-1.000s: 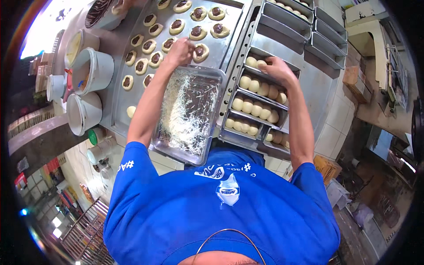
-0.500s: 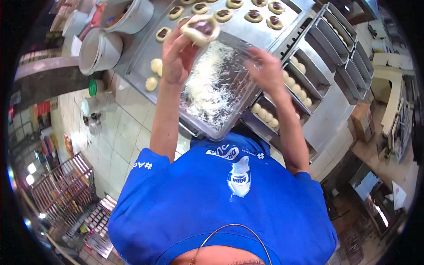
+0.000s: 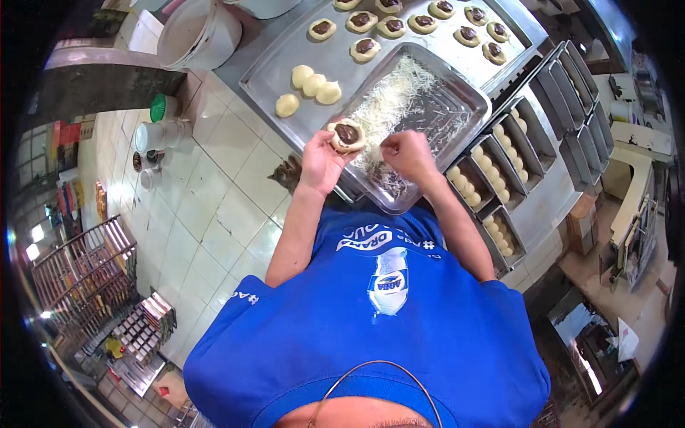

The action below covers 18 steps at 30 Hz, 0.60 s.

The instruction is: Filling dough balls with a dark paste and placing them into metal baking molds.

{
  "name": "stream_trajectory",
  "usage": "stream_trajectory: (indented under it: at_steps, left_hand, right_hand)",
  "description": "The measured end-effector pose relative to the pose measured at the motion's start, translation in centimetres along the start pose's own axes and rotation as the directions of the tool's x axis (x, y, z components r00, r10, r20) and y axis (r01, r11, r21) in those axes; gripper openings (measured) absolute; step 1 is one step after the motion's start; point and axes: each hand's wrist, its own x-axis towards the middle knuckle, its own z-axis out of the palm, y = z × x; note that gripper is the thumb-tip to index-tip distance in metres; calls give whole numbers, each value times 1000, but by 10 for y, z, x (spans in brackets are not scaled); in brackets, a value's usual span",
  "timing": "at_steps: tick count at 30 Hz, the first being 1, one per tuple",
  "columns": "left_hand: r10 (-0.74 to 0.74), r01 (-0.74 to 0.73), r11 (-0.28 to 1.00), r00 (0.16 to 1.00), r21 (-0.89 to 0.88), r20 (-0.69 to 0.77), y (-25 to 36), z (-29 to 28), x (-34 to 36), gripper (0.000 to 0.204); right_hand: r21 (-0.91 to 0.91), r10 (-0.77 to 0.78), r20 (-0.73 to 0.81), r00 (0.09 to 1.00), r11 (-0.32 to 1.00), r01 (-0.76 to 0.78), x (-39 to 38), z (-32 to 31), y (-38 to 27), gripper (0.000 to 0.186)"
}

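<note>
My left hand (image 3: 321,162) holds a dough round (image 3: 347,135) with a dark chocolate filling in its hollow, tilted so the filling shows. Beside it my right hand (image 3: 412,155) is low over a clear rectangular tray (image 3: 482,107), its fingers pinched together on some grated cheese. Pale shreds of grated cheese (image 3: 399,89) are heaped along the tray's left side and thinly scattered over its right. Under the tray lies a large metal baking sheet (image 3: 275,68). More filled dough rounds (image 3: 393,28) sit across its far part, and several plain dough balls (image 3: 314,85) at its left.
Metal loaf pans (image 3: 531,182) with rows of dough balls stand to the right, alongside other pans (image 3: 560,93). A white bucket (image 3: 203,36) is at the far left. A cat (image 3: 287,173) is on the tiled floor (image 3: 207,200) near my left forearm.
My left hand has come down and nearer with the filled dough round. My right hand has moved from the tray's right edge down to the cheese, fingers now pinched. The view has shifted.
</note>
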Motion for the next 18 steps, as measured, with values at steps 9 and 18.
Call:
stream_trajectory:
  at_steps: [9,18]
  left_hand:
    - [-110,82,982,981,172,159,-16,10,21,33]
    - [167,-254,890,954,378,247,-15,54,11,29]
  right_hand:
    - [428,49,-520,853,879,211,-1,-8,-55,26]
    - [210,13,-732,681,955,207,-5,-29,-59,29]
